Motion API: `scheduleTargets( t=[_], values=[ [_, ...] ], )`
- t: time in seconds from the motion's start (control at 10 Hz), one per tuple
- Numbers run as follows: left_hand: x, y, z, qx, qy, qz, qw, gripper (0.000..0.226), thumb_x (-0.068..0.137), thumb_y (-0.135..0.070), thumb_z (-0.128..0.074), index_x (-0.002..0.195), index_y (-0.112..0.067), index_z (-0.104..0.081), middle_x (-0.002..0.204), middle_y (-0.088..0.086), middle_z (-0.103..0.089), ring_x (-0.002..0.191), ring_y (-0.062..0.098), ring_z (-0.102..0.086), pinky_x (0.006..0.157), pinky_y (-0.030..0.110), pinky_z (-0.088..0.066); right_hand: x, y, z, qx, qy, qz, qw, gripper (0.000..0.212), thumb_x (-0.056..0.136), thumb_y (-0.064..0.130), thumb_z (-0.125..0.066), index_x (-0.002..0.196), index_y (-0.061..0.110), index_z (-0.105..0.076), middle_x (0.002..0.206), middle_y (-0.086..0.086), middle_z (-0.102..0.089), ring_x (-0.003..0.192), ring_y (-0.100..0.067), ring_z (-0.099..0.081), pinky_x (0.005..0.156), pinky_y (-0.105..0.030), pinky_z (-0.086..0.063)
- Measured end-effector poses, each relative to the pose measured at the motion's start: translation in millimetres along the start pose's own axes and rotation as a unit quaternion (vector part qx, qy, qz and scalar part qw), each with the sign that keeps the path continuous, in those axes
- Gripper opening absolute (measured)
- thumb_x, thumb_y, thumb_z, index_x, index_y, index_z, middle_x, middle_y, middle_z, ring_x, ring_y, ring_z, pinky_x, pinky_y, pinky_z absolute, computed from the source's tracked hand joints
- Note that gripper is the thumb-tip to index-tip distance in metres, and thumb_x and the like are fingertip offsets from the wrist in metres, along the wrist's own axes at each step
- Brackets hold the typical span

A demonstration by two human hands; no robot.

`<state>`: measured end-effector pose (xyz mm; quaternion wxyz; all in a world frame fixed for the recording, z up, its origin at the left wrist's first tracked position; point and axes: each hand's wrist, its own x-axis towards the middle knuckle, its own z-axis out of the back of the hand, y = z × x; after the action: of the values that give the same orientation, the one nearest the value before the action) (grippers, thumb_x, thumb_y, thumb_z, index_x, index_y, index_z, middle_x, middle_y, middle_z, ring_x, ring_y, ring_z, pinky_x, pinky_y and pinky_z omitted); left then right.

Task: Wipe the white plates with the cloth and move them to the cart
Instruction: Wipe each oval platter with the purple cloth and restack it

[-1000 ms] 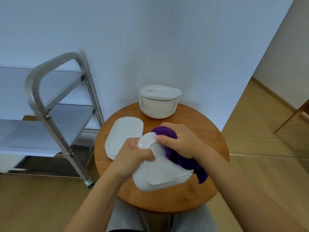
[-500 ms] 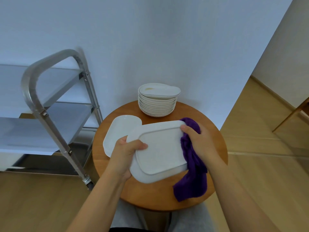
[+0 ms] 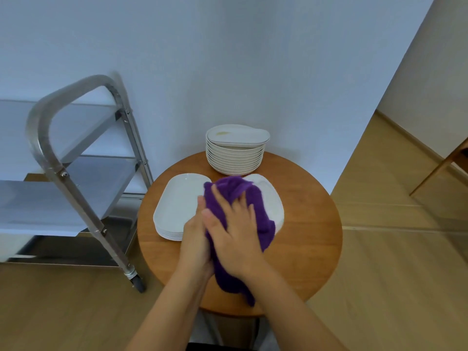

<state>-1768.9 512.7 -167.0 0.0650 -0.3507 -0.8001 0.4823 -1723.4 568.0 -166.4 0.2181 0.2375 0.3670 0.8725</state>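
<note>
A white plate (image 3: 274,203) is over the round wooden table (image 3: 311,239), mostly covered by the purple cloth (image 3: 236,196). My right hand (image 3: 235,239) presses the cloth flat onto the plate with spread fingers. My left hand (image 3: 193,236) holds the plate's left edge, partly hidden behind my right hand. A stack of white rectangular plates (image 3: 178,206) lies on the table's left side. At the back stands a pile of round white plates (image 3: 234,158), topped by an oval plate (image 3: 240,135) with a yellowish stain.
The steel cart (image 3: 73,138) stands left of the table, its shelves (image 3: 50,198) bare and its wheel (image 3: 138,283) near the table's edge. A white wall is right behind the table. Wooden floor stretches to the right, with a chair leg (image 3: 440,168) at the far right.
The plate went from tilted up towards me to nearly flat over the table. My right hand moved from the plate's right edge onto its top, spreading the cloth across it.
</note>
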Motion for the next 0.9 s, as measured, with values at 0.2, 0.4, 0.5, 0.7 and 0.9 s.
scheduleTargets(
  t=[0.2,0.4,0.5,0.7,0.9],
  values=[
    [-9,-8,14,-0.093,-0.019,-0.041,0.995,0.046,0.101,-0.018,-0.028,0.121,0.022,-0.042,0.122,0.043,-0.047,0.118,0.039,-0.054,0.113,0.05,-0.017,-30,-10,-5,0.013,-0.036,0.149,0.988,0.052,0.09,0.04,-0.039,0.14,0.027,-0.045,0.14,0.009,-0.05,0.134,-0.003,-0.035,0.117,-0.033,-0.017],
    [-5,3,4,-0.057,-0.069,0.037,0.995,0.047,0.086,-0.058,-0.045,0.097,-0.016,-0.064,0.074,0.006,-0.074,0.063,0.017,-0.072,0.046,0.025,-0.054,-31,-32,4,-0.053,-0.126,0.22,0.966,0.05,0.086,0.036,-0.048,0.134,0.022,-0.05,0.13,0.001,-0.059,0.128,-0.01,-0.045,0.113,-0.037,-0.025],
    [-7,-3,9,-0.079,-0.016,0.056,0.995,0.049,0.089,-0.056,-0.041,0.109,-0.017,-0.062,0.096,0.01,-0.074,0.086,0.023,-0.072,0.066,0.034,-0.058,-32,-47,14,-0.067,-0.113,0.24,0.962,0.053,0.084,0.037,-0.05,0.135,0.027,-0.046,0.133,0.002,-0.056,0.132,-0.007,-0.039,0.116,-0.037,-0.016],
    [-7,-15,26,-0.051,-0.023,0.025,0.998,0.02,0.094,-0.041,-0.046,0.104,-0.031,-0.06,0.1,0.004,-0.074,0.093,0.026,-0.07,0.085,0.047,-0.053,0,-65,63,-0.017,-0.055,0.102,0.993,0.051,0.086,0.036,-0.046,0.136,0.028,-0.044,0.139,0.007,-0.042,0.133,-0.014,-0.036,0.113,-0.025,-0.015],
    [-6,-7,18,-0.07,-0.047,0.002,0.996,0.023,0.093,-0.043,-0.044,0.102,-0.031,-0.061,0.093,0.0,-0.075,0.084,0.021,-0.072,0.075,0.041,-0.056,27,-61,74,0.303,-0.123,-0.156,0.932,0.032,0.094,0.018,-0.054,0.125,0.029,-0.055,0.114,0.008,-0.062,0.088,0.006,-0.06,0.063,-0.004,-0.045]
  ],
)
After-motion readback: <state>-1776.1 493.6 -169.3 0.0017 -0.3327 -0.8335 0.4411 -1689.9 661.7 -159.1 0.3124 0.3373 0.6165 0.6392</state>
